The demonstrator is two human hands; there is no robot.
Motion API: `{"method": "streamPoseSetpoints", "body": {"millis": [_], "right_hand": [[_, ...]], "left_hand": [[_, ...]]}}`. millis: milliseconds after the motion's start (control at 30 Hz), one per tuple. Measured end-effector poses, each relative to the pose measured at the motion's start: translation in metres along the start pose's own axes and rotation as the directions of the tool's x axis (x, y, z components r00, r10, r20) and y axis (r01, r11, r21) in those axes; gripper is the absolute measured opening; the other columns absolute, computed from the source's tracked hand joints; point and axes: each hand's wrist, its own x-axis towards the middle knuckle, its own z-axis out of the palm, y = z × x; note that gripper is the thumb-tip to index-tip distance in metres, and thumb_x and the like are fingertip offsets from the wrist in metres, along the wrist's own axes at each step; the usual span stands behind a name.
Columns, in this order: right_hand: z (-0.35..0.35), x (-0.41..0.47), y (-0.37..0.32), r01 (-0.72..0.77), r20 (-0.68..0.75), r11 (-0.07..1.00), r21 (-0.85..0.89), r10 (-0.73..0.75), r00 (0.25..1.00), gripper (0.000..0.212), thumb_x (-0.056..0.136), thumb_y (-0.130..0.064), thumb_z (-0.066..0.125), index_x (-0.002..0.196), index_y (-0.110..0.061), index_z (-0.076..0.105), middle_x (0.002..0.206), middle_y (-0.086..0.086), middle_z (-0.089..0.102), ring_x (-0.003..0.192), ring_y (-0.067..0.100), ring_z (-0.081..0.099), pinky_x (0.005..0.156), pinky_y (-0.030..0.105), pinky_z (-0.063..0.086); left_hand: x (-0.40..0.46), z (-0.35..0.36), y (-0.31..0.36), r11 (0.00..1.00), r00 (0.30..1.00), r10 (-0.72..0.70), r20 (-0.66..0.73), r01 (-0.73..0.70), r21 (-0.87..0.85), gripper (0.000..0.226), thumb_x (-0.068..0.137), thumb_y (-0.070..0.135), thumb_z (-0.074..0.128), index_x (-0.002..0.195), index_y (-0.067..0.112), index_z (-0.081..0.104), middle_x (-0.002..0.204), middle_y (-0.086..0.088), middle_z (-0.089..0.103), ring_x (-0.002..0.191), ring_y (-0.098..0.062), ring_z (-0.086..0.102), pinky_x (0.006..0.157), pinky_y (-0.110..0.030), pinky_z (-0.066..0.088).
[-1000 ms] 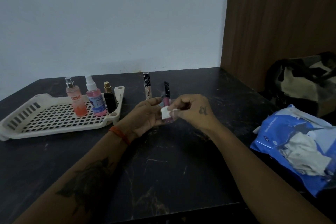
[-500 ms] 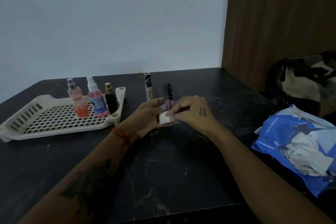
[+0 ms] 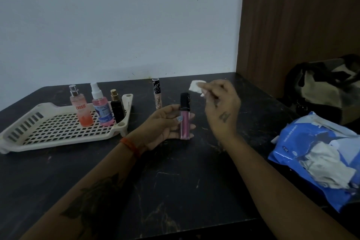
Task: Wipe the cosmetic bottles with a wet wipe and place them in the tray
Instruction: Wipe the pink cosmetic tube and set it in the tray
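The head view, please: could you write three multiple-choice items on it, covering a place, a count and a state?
1. Where is the wet wipe?
A. in the tray
B. in the right hand
C. on the table

2. How many bottles stand in the tray?
A. three
B. one
C. five

3. How is the pink lip gloss tube held?
A. lying flat
B. upside down
C. upright

Answers:
1 B, the right hand pinches it above the table.
2 A, three stand at its right end.
3 C, the left hand holds it cap up.

Left hand (image 3: 165,125): grips an upright pink lip gloss tube with black cap (image 3: 184,118).
Right hand (image 3: 221,108): raised, pinching a small white wet wipe (image 3: 196,86).
Cream perforated plastic tray (image 3: 39,136): three bottles standing inside.
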Motion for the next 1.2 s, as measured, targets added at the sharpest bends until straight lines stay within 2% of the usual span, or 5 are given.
{"method": "streamPoseSetpoints", "body": {"millis": [200, 400, 533, 733, 1200], "right_hand": [[0.004, -0.009, -0.003, 0.028, 0.289, 0.998, 0.047, -0.040, 0.956, 0.019, 0.079, 0.001, 0.065, 0.093, -0.010, 0.073, 0.091, 0.006, 0.068, 0.081, 0.008, 0.059, 0.072, 0.007, 0.045], [-0.001, -0.003, -0.002, -0.017, 0.040, 0.994, 0.107, 0.013, 0.999, 0.021, 0.080, 0.002, 0.064, 0.097, -0.007, 0.070, 0.092, 0.006, 0.070, 0.082, 0.009, 0.061, 0.070, 0.010, 0.049], [0.003, -0.010, -0.005, 0.119, 0.211, 0.991, 0.066, -0.131, 0.969, 0.023, 0.079, 0.008, 0.061, 0.094, -0.005, 0.072, 0.084, 0.012, 0.063, 0.077, 0.014, 0.057, 0.068, 0.013, 0.047], [0.000, -0.002, 0.000, -0.078, 0.043, 0.993, 0.091, 0.074, 0.996, 0.023, 0.083, 0.002, 0.061, 0.099, -0.011, 0.071, 0.088, 0.007, 0.062, 0.073, 0.001, 0.053, 0.063, 0.010, 0.042], [-0.001, -0.009, -0.008, -0.069, 0.273, 0.986, 0.152, 0.025, 0.962, 0.014, 0.074, -0.003, 0.072, 0.086, -0.010, 0.072, 0.081, 0.004, 0.068, 0.070, 0.010, 0.058, 0.060, 0.016, 0.047]], "left_hand": [[-0.001, -0.003, -0.001, 0.996, 0.998, -0.009, 0.060, 0.014, -0.089, 0.050, 0.087, -0.007, 0.038, 0.125, 0.024, 0.051, 0.109, -0.012, 0.068, 0.098, -0.031, 0.067, 0.079, -0.052, 0.055], [0.001, -0.002, 0.001, 0.993, 0.995, -0.027, 0.091, 0.038, -0.115, 0.052, 0.087, -0.006, 0.038, 0.127, 0.024, 0.050, 0.104, -0.010, 0.070, 0.090, -0.026, 0.068, 0.081, -0.052, 0.054], [-0.002, -0.003, 0.001, 0.995, 0.990, -0.058, 0.129, 0.068, -0.071, 0.050, 0.090, -0.006, 0.037, 0.133, 0.017, 0.044, 0.110, -0.013, 0.065, 0.090, -0.027, 0.067, 0.083, -0.054, 0.053], [-0.002, -0.001, 0.002, 0.993, 0.987, -0.065, 0.147, 0.079, -0.092, 0.053, 0.088, -0.006, 0.038, 0.133, 0.022, 0.045, 0.099, -0.008, 0.069, 0.085, -0.024, 0.067, 0.083, -0.052, 0.054], [-0.004, -0.005, 0.002, 0.989, 0.987, -0.025, 0.160, 0.048, -0.139, 0.047, 0.085, -0.002, 0.046, 0.127, 0.017, 0.050, 0.103, -0.011, 0.066, 0.087, -0.023, 0.067, 0.083, -0.053, 0.053]]}}
